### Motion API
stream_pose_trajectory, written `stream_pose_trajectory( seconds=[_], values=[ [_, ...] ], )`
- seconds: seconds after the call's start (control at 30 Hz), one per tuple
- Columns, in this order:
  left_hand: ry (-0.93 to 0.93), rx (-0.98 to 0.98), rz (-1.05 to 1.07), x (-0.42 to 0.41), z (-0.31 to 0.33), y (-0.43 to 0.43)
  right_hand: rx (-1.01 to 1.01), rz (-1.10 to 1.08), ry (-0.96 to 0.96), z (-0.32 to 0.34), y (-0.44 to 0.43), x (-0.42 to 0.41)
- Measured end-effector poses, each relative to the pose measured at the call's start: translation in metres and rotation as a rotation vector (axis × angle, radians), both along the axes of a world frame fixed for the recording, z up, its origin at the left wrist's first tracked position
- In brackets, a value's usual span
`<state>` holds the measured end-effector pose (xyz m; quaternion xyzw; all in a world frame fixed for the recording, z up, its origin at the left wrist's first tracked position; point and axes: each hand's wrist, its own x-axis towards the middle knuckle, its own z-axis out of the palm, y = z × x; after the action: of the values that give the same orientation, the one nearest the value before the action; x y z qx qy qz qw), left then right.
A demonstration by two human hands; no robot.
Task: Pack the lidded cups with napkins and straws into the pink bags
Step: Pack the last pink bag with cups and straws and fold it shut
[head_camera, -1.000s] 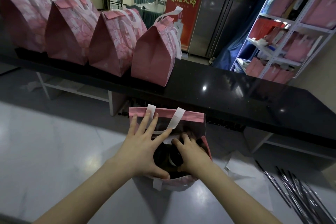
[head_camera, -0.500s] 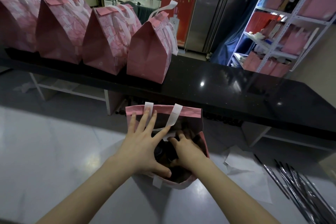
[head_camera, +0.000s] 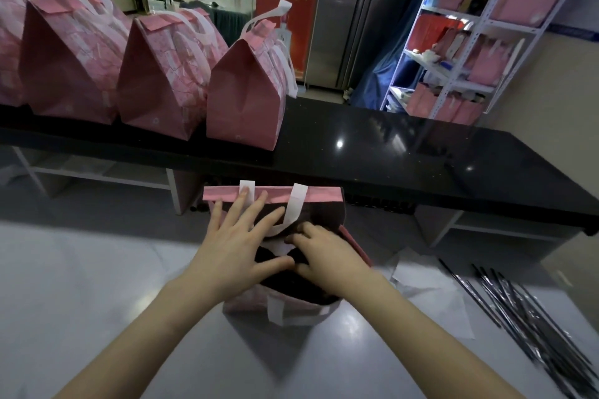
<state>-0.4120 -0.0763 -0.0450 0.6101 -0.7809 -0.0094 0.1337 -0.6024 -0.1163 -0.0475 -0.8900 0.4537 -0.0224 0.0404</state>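
Shifted since the frame before: right hand (head_camera: 327, 256) moves toward 9 o'clock across the mouth of the open pink bag (head_camera: 321, 196) and now meets the left thumb, covering the gap where dark contents showed.

- Open pink bag: centre of view, upright on the white counter (head_camera: 97, 285). Contents are a dark mass and no cup can be made out.
- Left hand (head_camera: 236, 246): fingers straight and spread, pressing the bag's far wall beside a white handle strap (head_camera: 296, 204).
- Right hand: fingers bent down into the bag; whether they grip anything cannot be told.
- Judgement: contents are being seated, closing comes next.
- Napkins (head_camera: 431, 295): 4 o'clock, just beside the bag.
- Straws (head_camera: 518, 311): 4 o'clock, beyond the napkins.
- Closed pink bags (head_camera: 246, 97): 10 to 11 o'clock, in a row on the black counter (head_camera: 389, 152).
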Motion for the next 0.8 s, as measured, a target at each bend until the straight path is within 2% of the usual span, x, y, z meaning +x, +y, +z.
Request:
stream_pose_trajectory(
  seconds=[0.07,0.13,0.23,0.33,0.53,0.6,0.7,0.8],
  values=[
    [0.049,-0.018,-0.008,0.003,0.004,-0.005,-0.101,-0.004,-0.074,0.017,0.008,-0.012],
    [0.113,-0.028,-0.006,0.002,0.007,-0.009,-0.116,-0.022,-0.126,0.03,0.016,-0.033],
    [0.196,0.005,-0.015,-0.003,0.007,-0.013,-0.132,-0.004,-0.056,0.035,0.028,-0.071],
    [0.242,0.01,-0.042,-0.012,0.005,-0.016,-0.234,-0.019,0.009,0.025,0.032,-0.092],
    [0.296,-0.1,0.05,-0.034,0.003,-0.018,-0.413,-0.058,-0.123,0.013,0.009,-0.101],
    [0.28,-0.182,0.091,-0.041,0.005,-0.018,-0.411,-0.055,-0.218,0.013,0.002,-0.104],
    [0.244,-0.417,0.138,-0.062,0.008,-0.016,-0.402,0.006,-0.357,0.007,-0.002,-0.12],
    [0.326,-0.584,0.128,-0.095,0.017,-0.009,-0.373,-0.027,-0.373,-0.004,-0.008,-0.165]
  ],
)
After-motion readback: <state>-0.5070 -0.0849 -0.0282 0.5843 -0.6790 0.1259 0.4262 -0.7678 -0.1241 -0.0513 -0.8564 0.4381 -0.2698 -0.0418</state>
